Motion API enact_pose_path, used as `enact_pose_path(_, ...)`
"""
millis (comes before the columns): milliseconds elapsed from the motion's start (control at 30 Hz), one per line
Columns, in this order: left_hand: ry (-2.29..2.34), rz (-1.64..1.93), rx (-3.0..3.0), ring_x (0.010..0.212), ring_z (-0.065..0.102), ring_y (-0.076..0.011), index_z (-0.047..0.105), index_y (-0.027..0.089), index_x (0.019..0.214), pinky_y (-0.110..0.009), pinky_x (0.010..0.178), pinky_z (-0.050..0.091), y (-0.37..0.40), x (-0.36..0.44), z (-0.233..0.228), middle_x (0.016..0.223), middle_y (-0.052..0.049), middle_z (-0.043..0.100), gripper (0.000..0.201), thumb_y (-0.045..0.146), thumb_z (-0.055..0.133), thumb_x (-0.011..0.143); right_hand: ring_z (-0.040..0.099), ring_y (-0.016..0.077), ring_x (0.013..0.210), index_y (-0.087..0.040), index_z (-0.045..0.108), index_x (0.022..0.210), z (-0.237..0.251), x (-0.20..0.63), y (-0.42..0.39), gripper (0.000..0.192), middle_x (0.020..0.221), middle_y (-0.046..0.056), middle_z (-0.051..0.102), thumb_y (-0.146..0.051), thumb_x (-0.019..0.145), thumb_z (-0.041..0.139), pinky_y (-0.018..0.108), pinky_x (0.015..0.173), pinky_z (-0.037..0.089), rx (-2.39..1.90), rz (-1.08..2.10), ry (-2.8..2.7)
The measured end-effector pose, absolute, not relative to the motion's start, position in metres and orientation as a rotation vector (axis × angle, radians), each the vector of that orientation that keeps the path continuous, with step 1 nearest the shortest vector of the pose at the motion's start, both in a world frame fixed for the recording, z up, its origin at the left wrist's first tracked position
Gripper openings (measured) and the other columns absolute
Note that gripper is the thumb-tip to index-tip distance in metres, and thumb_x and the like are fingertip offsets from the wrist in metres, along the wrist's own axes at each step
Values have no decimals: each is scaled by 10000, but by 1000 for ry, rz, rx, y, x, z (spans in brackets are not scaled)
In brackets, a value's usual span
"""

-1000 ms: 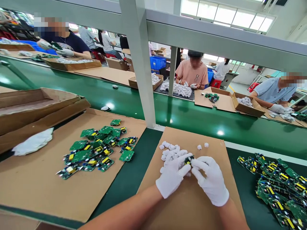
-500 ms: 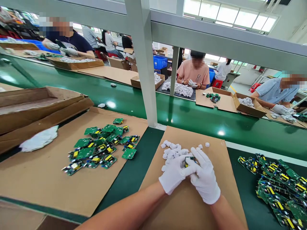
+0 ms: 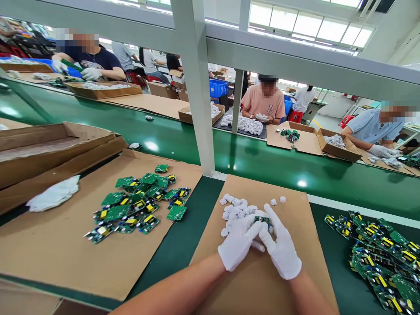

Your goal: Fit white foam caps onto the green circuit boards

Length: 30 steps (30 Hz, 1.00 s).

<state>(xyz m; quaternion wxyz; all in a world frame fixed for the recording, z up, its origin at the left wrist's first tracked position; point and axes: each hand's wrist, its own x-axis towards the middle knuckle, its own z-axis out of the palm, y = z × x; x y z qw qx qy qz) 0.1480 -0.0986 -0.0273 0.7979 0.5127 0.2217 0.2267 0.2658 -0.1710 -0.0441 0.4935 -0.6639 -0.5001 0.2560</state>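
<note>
Between my two gloved hands is a small green circuit board [image 3: 261, 219] with components on it. My left hand [image 3: 239, 241], in a white glove, pinches it from the left with thumb and fingers. From the right, my right hand [image 3: 278, 245], also gloved in white, grips the same board, its thumb close to my left thumb. Part of the board is hidden by the fingers. Just behind my left hand lies a heap of small white pieces [image 3: 236, 207] on a cardboard sheet [image 3: 262, 280]. Two more white pieces [image 3: 282, 199] lie apart, beyond my right fingertips.
Left, a pile of circuit boards [image 3: 138, 203] lies on another cardboard sheet [image 3: 65, 245], near a white glove [image 3: 54, 193] and an open carton [image 3: 59, 148]. More boards [image 3: 383, 258] are heaped right. A grey post [image 3: 197, 96] rises ahead; co-workers sit across the green conveyor [image 3: 262, 159].
The board between my hands has turned, showing a different face, and my fingers have shifted around it. The view has tilted slightly. Across the conveyor, the co-worker at left has moved their hands.
</note>
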Motion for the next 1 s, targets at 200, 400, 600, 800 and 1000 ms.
enact_pose_path(200,446,445,929,619,549,-125,588,169,1017,-276,571,487,-98,151,-31,806,-53,584,380,452,578,764,613,228,1030,-192,381,1365,-49,275,-172,553,1199,93,616,-372,860,514,339,843,535,-1611,415,-1381)
enact_pose_path(400,437,548,1000,747,519,-164,606,189,926,-289,638,459,-99,150,-28,846,-49,561,329,477,551,778,601,249,1009,-260,623,1119,-48,279,-169,357,1151,90,626,-257,763,635,391,824,532,-1538,-225,-1614)
enact_pose_path(600,473,592,1087,660,493,-123,588,182,941,-260,586,450,-103,151,-18,861,-44,555,342,461,606,745,571,240,1049,-292,640,1046,-46,270,-163,338,1041,48,665,-114,764,587,427,863,509,-1445,-448,-1666)
enact_pose_path(800,434,543,1076,645,508,-112,586,150,786,-239,588,464,-96,150,-21,734,-17,517,291,435,624,741,498,258,1187,-269,508,1256,-46,274,-172,422,1378,90,446,-218,838,526,406,936,477,-1440,237,-1601)
enact_pose_path(1000,452,443,1021,680,552,-127,604,156,914,-251,583,488,-94,150,-29,811,-41,564,296,413,593,768,551,248,1122,-223,190,1433,-56,274,-172,665,1298,125,525,-377,868,506,401,889,499,-1325,621,-1257)
